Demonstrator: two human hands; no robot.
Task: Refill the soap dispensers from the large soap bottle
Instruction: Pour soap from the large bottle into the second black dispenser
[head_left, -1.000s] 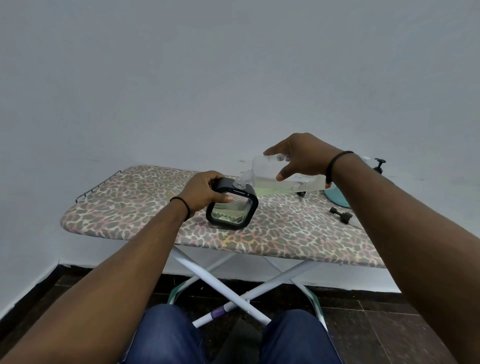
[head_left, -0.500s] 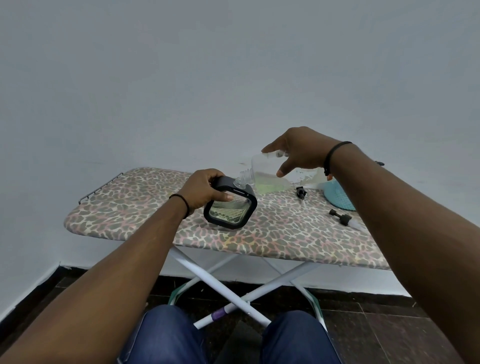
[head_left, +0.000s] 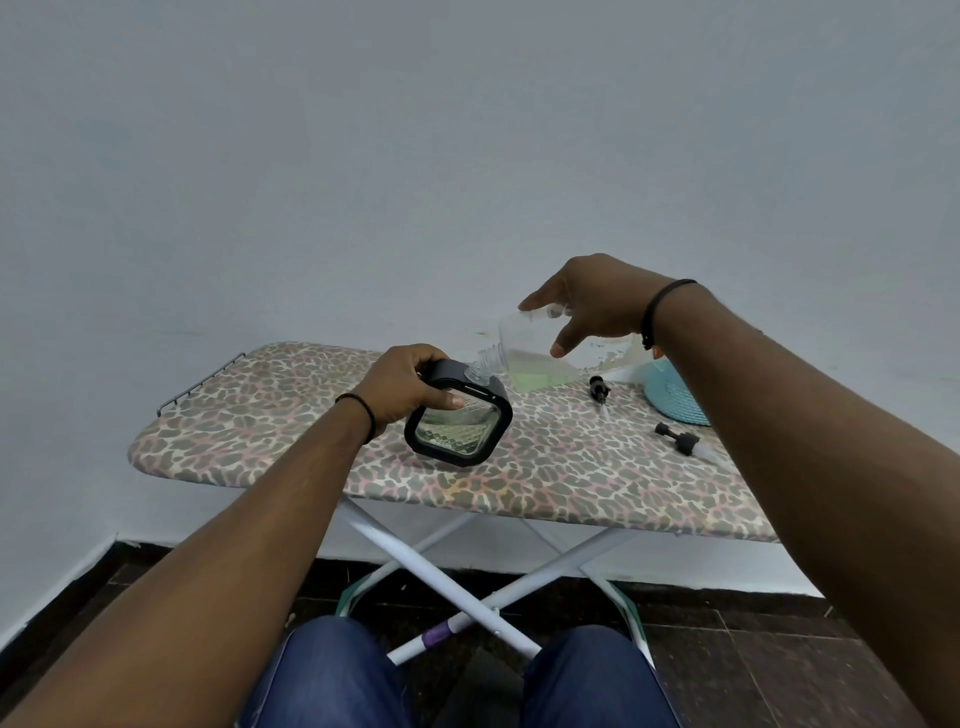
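Note:
My right hand (head_left: 592, 301) grips the large clear soap bottle (head_left: 524, 358) from above, tipped so its threaded neck points down-left. Pale green soap lies in its lower side. The neck meets the top opening of a square black-framed soap dispenser (head_left: 460, 423), which my left hand (head_left: 405, 387) holds tilted on the leopard-print ironing board (head_left: 291, 415). Greenish liquid shows behind the dispenser's ribbed clear face.
Two black pump heads (head_left: 598, 387) (head_left: 678, 439) lie on the board right of the dispenser. A light blue woven object (head_left: 675, 397) sits at the back right, partly behind my right forearm. A wire rack (head_left: 200, 382) ends the board's left side. Below are white crossed legs and dark floor tiles.
My right hand has lifted the bottle's rear end, steepening the pour into the dispenser. My left hand keeps its hold.

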